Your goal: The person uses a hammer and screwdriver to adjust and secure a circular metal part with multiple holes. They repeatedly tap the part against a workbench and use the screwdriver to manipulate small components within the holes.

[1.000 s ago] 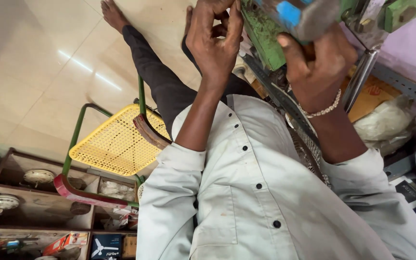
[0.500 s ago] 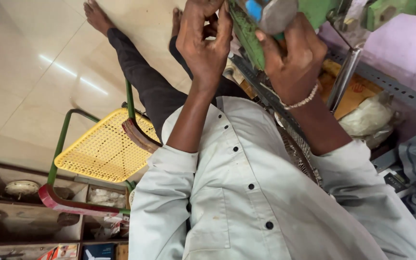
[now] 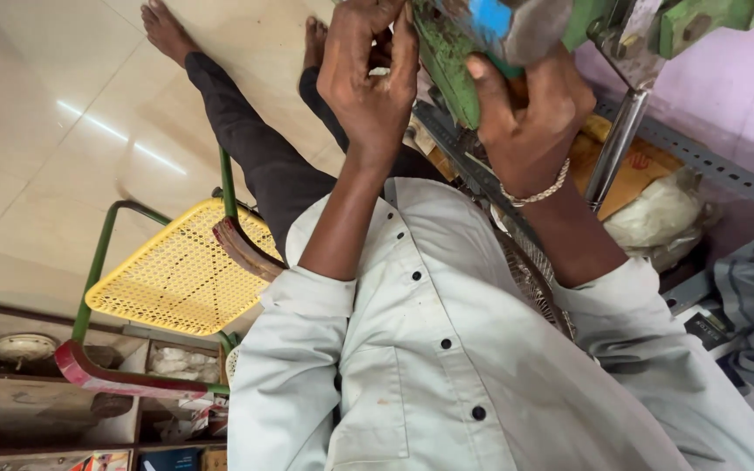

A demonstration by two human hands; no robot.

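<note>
Both hands are up at a green machine (image 3: 443, 74) that hangs in front of the person, over the lap.

The left hand (image 3: 368, 78) is closed. Its fingers are bent and bunched together right at the machine's near edge, with the thumb pressed in beside them. Whether something small sits between the fingertips cannot be told, as the back of the hand hides it.

The right hand (image 3: 530, 118), with a bead bracelet (image 3: 536, 192) on the wrist, is clamped around the green body of the machine just below a blue and grey part (image 3: 503, 22). The thumb is on the near face and the fingers are wrapped behind.

A shiny steel rod (image 3: 614, 148) runs down from the machine just beside the right wrist. Behind it, a grey slotted shelf rail (image 3: 709, 166) crosses in front of a white bag (image 3: 661, 218) and some orange card.

As a judgement, the work is mid-step. The machine is held steady by 1 hand and the other is busy at its edge. No finished piece or loose part shows anywhere on the lap or the floor (image 3: 45, 131), so what is done and what is left cannot be read here.

To the left, well apart from the hands, stands a chair with a yellow mesh seat (image 3: 176, 275) and a green frame. Below it are wooden compartments (image 3: 45, 384) holding small round objects and boxes.
</note>
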